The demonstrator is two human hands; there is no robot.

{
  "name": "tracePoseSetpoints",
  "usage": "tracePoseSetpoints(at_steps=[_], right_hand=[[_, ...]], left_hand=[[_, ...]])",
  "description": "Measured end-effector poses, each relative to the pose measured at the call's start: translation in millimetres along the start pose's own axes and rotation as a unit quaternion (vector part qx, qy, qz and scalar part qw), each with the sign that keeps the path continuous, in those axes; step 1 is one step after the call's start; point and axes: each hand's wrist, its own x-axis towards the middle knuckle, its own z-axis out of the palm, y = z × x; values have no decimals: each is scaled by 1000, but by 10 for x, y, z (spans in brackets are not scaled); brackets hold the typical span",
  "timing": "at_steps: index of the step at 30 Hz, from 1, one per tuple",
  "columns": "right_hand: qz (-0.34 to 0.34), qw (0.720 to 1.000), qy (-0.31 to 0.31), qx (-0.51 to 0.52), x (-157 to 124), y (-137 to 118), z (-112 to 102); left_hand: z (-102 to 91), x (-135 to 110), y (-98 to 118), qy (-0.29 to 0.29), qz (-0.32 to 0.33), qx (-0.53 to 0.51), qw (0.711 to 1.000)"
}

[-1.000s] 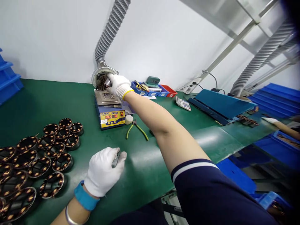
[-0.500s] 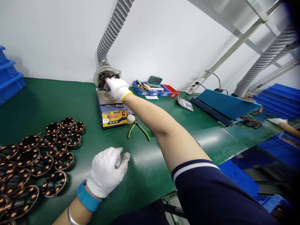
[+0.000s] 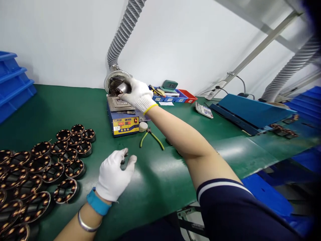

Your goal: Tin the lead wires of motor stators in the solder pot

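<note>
My right hand (image 3: 137, 95), in a white glove, reaches over the yellow-and-blue heated pot (image 3: 125, 126) with a lit display. Its fingers curl round a shiny, rounded metal part (image 3: 122, 88), mostly hidden by the glove, in front of the round metal fume hood (image 3: 108, 80). My left hand (image 3: 114, 175), also gloved, hovers over the near table with thumb and fingers apart and nothing seen between them. Left of it stand several black ring-shaped motor stators (image 3: 66, 190) with copper windings. Green-handled cutters (image 3: 150, 137) lie open beside the pot.
A grey flexible duct (image 3: 125, 30) rises from the hood. Blue bins (image 3: 15, 87) are stacked at the left. Small parts trays (image 3: 185, 95), a calculator (image 3: 204, 109) and a tilted blue panel (image 3: 248, 110) stand along the back of the green table (image 3: 75, 103).
My right hand has drawn back slightly and turned, so more of the metal part shows. My left hand has hardly moved. The view has shifted, and another person's gloved hand has left the right edge.
</note>
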Motion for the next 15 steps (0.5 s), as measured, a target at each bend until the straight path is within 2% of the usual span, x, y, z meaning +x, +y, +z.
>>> tracePoseSetpoints(at_steps=[2,4,7,10,12,13,15], right_hand=[[39,994,-13,99,-278,-40,10],[96,972,-56,205,-618,-106,94],[178,913,-137,340,-1193,-258,279],[206,870,-184,409,-1700,-392,389],[218,839,-223,446,-1904,-406,397],[232,810,-248,479,-1956,-385,393],[269,715,-313,565,-1981,-301,395]], left_hand=[[26,11,-9,-2,-92,-68,993],[61,7,-13,5,-166,-126,978],[109,-19,-15,14,-216,-138,967],[110,-14,-28,39,-285,-132,948],[72,28,-46,65,-334,-171,924],[46,56,-54,70,-346,-196,915],[-8,108,-62,55,-341,-246,906]])
